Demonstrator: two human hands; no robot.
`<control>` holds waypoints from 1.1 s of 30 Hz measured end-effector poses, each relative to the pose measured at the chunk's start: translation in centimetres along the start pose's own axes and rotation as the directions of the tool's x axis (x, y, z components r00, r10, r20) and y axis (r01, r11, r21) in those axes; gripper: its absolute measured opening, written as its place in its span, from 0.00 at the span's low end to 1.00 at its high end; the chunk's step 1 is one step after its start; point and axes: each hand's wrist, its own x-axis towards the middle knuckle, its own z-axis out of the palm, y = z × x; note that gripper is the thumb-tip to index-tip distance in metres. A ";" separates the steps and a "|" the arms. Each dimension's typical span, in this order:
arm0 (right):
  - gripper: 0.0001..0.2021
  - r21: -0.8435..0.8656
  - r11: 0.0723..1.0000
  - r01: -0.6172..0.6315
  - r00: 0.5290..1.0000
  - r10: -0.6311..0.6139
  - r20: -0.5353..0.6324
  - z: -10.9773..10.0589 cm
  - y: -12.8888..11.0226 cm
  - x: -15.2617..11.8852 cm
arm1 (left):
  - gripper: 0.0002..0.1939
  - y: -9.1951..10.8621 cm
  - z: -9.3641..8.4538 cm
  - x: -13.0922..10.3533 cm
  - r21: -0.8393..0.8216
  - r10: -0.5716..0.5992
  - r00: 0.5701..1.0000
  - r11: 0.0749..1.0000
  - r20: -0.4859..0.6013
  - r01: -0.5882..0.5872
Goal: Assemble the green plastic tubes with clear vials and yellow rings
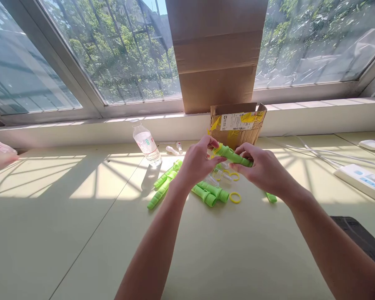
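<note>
Above the table, both my hands hold a green plastic tube (233, 156), tilted down to the right. My left hand (201, 160) is closed at its upper left end, thumb and fingers pinching a yellow ring (218, 148) there. Around the narrower lower end, the fingers of my right hand (259, 164) are wrapped. Below my hands lie several similar green tubes with threaded ends (208, 198), and others (164, 189) rest left of my left wrist. Loose yellow rings (235, 197) and small clear plastic pieces (226, 177) are scattered beneath, partly hidden by my hands.
Behind my hands stands an opened cardboard box (234, 135) against the sill. A water bottle (146, 143) is at the back left, near small white tubes (175, 148). Another green piece (271, 197) lies under my right forearm. A power strip (361, 179) with cables sits right.
</note>
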 end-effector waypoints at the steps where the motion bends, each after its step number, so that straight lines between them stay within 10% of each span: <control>1: 0.06 0.009 1.000 -0.011 1.000 0.011 0.000 0.0 0.0 0.0 | 0.12 0.0 0.0 0.0 0.002 0.001 1.000 1.000 -0.008 -0.001; 33: 0.16 0.040 0.994 -0.100 0.987 0.095 0.128 -0.4 0.4 0.3 | 0.17 0.1 -0.1 -0.2 0.041 0.027 0.999 0.999 0.039 -0.028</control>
